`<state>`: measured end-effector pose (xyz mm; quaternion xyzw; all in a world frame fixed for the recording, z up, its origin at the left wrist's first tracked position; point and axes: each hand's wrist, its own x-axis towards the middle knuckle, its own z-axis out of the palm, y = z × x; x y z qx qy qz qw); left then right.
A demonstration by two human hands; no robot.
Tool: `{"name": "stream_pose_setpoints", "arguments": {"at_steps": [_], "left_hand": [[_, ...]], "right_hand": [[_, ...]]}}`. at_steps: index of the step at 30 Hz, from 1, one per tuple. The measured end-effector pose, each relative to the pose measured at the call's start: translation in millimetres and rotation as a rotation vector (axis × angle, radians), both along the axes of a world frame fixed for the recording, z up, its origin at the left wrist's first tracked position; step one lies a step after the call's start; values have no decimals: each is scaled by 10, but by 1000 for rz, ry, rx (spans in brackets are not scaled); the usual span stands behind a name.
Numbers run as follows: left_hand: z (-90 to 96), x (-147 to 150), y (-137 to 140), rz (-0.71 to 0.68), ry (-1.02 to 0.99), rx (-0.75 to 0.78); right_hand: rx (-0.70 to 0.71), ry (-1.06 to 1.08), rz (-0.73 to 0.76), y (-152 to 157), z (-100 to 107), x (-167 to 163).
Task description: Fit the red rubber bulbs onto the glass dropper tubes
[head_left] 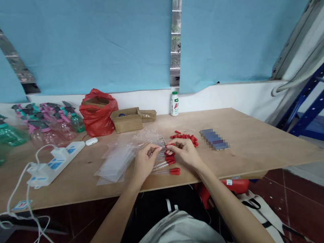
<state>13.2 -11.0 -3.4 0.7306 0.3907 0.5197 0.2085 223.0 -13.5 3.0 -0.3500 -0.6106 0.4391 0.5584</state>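
Over the middle of the wooden table, my left hand (147, 159) is closed in a pinch on what looks like a thin glass dropper tube. Facing it, my right hand (185, 151) pinches a small red rubber bulb, partly hidden by the fingers. The two sets of fingertips are close together; whether bulb and tube touch I cannot tell. Below them lie several droppers with red bulbs fitted (174, 171). Loose glass tubes (152, 135) are spread behind my left hand. A heap of loose red rubber bulbs (189, 137) sits just beyond my right hand.
Clear plastic bags (115, 165) lie left of my hands, a phone (214, 139) to the right. Farther back stand a red bag (100, 116), a cardboard box (127, 120) and a white bottle (174, 104). A power strip (57, 163) and several spray bottles (7, 132) occupy the left.
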Motion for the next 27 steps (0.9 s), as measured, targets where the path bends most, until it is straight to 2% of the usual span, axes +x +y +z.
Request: {"name": "stream_pose_setpoints", "arguments": {"at_steps": [9,12,18,21,27], "left_hand": [[-32,-1,25,-29,-60,-25],[2,25,34,-83,-222,-129],[126,-50,92,-221,-832,-487],[173,-84,106,-338,-913,-569],[177,-20,57,-494,-884,-677]], "right_hand": [[-23,23,4,-20,63,-33],[11,69,-8,-33,69,-72],[81,108,-100,-1,5,-80],[88,99,-130,14,-8,-60],[73,18,-108,-14,6,-97]]}}
